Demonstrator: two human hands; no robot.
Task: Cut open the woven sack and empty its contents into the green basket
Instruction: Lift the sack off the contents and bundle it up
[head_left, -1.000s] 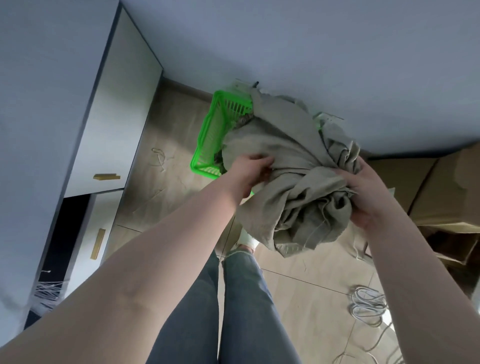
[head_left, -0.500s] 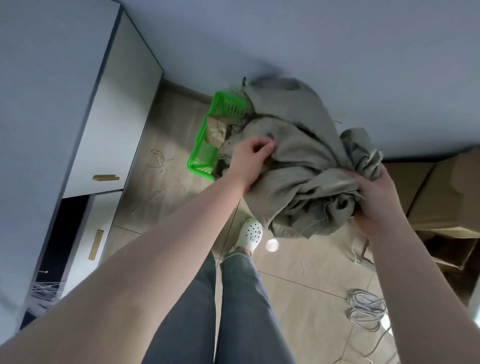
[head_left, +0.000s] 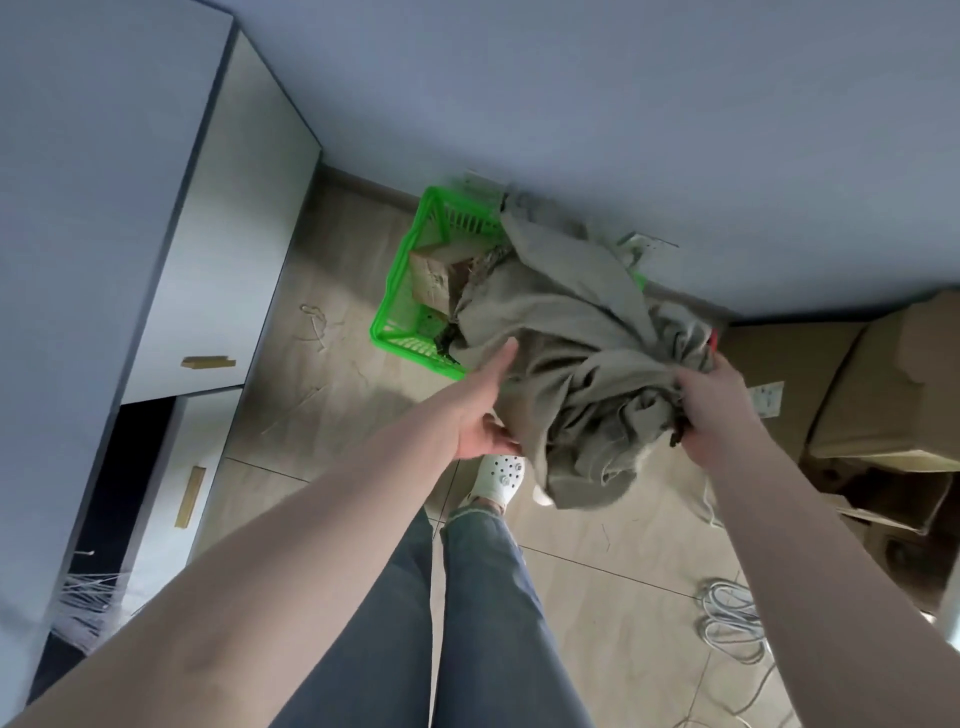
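Note:
The grey-beige woven sack (head_left: 582, 343) hangs crumpled over the right half of the green basket (head_left: 400, 312), which stands on the floor by the wall. A brown cardboard box (head_left: 434, 275) lies inside the basket at its left. My right hand (head_left: 714, 415) is shut on the bunched end of the sack at the right. My left hand (head_left: 483, 410) is flat and open at the sack's left side, fingers stretched along the cloth, thumb under a fold. Most of the basket's inside is hidden by the sack.
A white cabinet (head_left: 208, 249) with brass handles fills the left. Cardboard boxes (head_left: 883, 384) stand at the right. A coil of white cable (head_left: 732, 618) lies on the floor. Loose strings (head_left: 317, 325) lie left of the basket. My white shoe (head_left: 498, 478) is below the sack.
My left hand has let go of the sack and opened flat against its side. My right hand has pulled the bunched end lower. More of the basket and the box inside it shows.

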